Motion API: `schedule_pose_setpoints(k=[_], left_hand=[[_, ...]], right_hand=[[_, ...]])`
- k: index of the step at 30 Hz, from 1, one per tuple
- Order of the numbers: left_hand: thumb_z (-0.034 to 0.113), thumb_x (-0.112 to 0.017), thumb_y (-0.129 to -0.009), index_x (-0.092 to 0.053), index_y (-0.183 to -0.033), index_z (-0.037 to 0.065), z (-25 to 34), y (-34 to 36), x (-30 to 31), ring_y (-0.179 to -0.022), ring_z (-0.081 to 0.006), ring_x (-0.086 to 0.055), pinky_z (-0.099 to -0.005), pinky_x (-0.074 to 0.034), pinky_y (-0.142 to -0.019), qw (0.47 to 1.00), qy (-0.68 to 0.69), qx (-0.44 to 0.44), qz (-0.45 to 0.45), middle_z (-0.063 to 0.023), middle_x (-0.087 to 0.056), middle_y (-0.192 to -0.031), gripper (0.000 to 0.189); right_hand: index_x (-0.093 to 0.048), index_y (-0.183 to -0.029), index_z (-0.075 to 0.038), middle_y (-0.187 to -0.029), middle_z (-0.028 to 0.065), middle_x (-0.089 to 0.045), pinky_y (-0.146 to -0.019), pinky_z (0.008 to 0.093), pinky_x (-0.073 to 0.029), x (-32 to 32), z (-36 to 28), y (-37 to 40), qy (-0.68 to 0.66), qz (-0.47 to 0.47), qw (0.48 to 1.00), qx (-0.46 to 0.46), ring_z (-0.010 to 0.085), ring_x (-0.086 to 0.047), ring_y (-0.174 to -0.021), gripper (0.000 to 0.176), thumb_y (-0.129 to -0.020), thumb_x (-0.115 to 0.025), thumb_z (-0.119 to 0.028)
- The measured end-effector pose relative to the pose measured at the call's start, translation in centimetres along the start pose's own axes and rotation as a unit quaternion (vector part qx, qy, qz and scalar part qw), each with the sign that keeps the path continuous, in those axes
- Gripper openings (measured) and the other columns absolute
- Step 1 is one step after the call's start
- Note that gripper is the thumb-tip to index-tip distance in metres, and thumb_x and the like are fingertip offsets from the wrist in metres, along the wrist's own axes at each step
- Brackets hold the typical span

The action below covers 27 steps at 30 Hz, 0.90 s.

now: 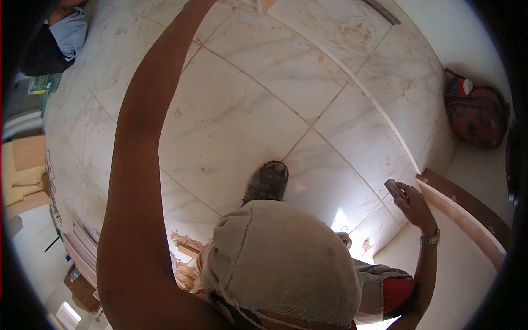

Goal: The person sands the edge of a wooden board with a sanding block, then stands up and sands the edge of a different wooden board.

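My left arm stretches from the lower left to the top edge, where it leaves the frame; the hand itself is out of view. At the right, my right hand [410, 203] is closed on a small dark block [394, 188], with a metal-banded watch [430, 237] on the wrist. The block is held just above the tiled floor. Beside this hand, a long thin pale strip [379, 113] curves across the view and meets a reddish-brown board [467, 208]. A rounded beige cloth shape [291, 258] fills the lower middle, behind a dark shoe [267, 181].
A red and dark bag [474, 113] rests against the right wall. Another person's clothed part [69, 34] shows at upper left. Wooden pieces [25, 170] and stacked strips [82, 253] line the left side. Crumpled brown material [187, 269] lies near the beige cloth.
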<state>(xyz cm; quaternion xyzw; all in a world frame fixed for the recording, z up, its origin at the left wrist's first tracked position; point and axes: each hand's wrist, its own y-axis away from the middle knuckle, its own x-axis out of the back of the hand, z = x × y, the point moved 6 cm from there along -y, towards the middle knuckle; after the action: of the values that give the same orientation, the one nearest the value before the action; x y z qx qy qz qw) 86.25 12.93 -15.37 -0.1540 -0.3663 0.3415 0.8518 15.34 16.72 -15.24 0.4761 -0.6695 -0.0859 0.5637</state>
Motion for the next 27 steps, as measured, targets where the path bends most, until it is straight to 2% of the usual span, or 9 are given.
schedule_pose_setpoints(k=[3,6,12,18,23,24,25,26,27], left_hand=[[0.024,-0.071,-0.09,-0.074,-0.097,0.0,-4.7,2.0,-2.4,-0.074,-0.0199,-0.068,-0.0387,-0.054,-0.07,0.997,0.053,0.046,-0.023,-0.0157,-0.073,-0.081,0.025],[0.027,-0.074,-0.087,-0.075,-0.095,0.002,-2.1,4.7,-4.2,-0.073,-0.0216,-0.069,-0.0391,-0.054,-0.07,0.998,0.033,0.003,-0.048,-0.0156,-0.073,-0.08,0.026],[0.022,-0.078,-0.081,-0.075,-0.098,0.006,0.0,1.9,-3.9,-0.072,-0.0228,-0.069,-0.0397,-0.054,-0.07,0.966,-0.167,0.064,-0.186,-0.013,-0.074,-0.084,0.024],[0.019,-0.068,-0.09,-0.073,-0.102,0.002,-5.0,1.1,-0.6,-0.078,-0.0262,-0.07,-0.0405,-0.055,-0.075,0.967,0.202,0.097,0.121,-0.0132,-0.074,-0.088,0.021],[0.021,-0.063,-0.096,-0.07,-0.112,0.002,-1.3,6.0,-3.4,-0.092,-0.0291,-0.067,-0.0403,-0.052,-0.084,0.984,-0.014,0.029,0.174,-0.0151,-0.072,-0.1,0.026],[0.03,-0.062,-0.099,-0.066,-0.126,0.003,1.1,8.1,-4.7,-0.102,-0.0276,-0.065,-0.0389,-0.051,-0.088,0.985,-0.023,0.17,0.004,-0.0146,-0.069,-0.122,0.038],[0.027,-0.062,-0.098,-0.075,-0.095,0.008,5.5,11.3,-6.2,-0.092,-0.0212,-0.073,-0.0387,-0.054,-0.093,0.986,0.102,0.131,-0.028,-0.0059,-0.078,-0.092,0.024],[0.021,-0.054,-0.1,-0.075,-0.091,0.007,8.6,15.0,-9.2,-0.091,-0.0188,-0.071,-0.0388,-0.049,-0.101,0.951,0.273,0.135,-0.047,-0.0057,-0.077,-0.09,0.027],[0.027,-0.043,-0.107,-0.072,-0.11,0.0,12.6,18.8,-11.6,-0.087,-0.0183,-0.072,-0.0356,-0.054,-0.088,0.946,0.293,-0.01,-0.138,-0.007,-0.076,-0.083,0.039]], right_hand=[[-0.057,-0.138,0.002,-0.122,0.0209,-0.067,-0.1,0.0417,-0.05,0.5,-1.3,0.0,-0.017,-0.019,0.999,-0.019,0.0319,-0.065,-0.113,0.054,-0.09,-0.066,-0.021],[-0.057,-0.137,0.003,-0.122,0.0212,-0.067,-0.1,0.042,-0.05,0.2,-0.7,0.0,-0.008,-0.013,1.0,-0.007,0.032,-0.065,-0.112,0.054,-0.09,-0.066,-0.022],[-0.057,-0.137,0.004,-0.124,0.0215,-0.066,-0.1,0.0423,-0.05,0.6,-1.4,0.3,-0.005,-0.003,1.0,-0.009,0.0323,-0.065,-0.111,0.054,-0.09,-0.066,-0.021],[-0.058,-0.138,0.001,-0.12,0.0209,-0.067,-0.096,0.041,-0.052,0.1,-0.3,0.2,0.002,0.004,1.0,0.008,0.0321,-0.065,-0.108,0.052,-0.091,-0.066,-0.02],[-0.056,-0.141,0.001,-0.12,0.0203,-0.068,-0.096,0.0401,-0.051,0.3,-1.2,-0.2,-0.054,-0.004,0.998,-0.011,0.0295,-0.065,-0.109,0.053,-0.094,-0.063,-0.022],[-0.055,-0.142,0.002,-0.122,0.0213,-0.068,-0.097,0.041,-0.051,0.4,-1.7,-0.2,-0.081,0.004,0.997,-0.006,0.0304,-0.065,-0.111,0.053,-0.095,-0.062,-0.023],[-0.053,-0.144,0.001,-0.123,0.0193,-0.068,-0.098,0.0394,-0.05,0.7,-1.8,-0.5,-0.144,0.023,0.989,-0.026,0.0277,-0.064,-0.113,0.055,-0.096,-0.061,-0.023],[-0.051,-0.146,0.001,-0.124,0.0173,-0.067,-0.098,0.0378,-0.049,1.0,-2.0,-0.7,-0.206,0.041,0.977,-0.048,0.025,-0.063,-0.114,0.056,-0.096,-0.061,-0.022],[-0.049,-0.149,0.001,-0.126,0.0153,-0.066,-0.099,0.0362,-0.049,1.3,-2.3,-0.8,-0.266,0.06,0.96,-0.071,0.0222,-0.062,-0.116,0.058,-0.097,-0.061,-0.021]])
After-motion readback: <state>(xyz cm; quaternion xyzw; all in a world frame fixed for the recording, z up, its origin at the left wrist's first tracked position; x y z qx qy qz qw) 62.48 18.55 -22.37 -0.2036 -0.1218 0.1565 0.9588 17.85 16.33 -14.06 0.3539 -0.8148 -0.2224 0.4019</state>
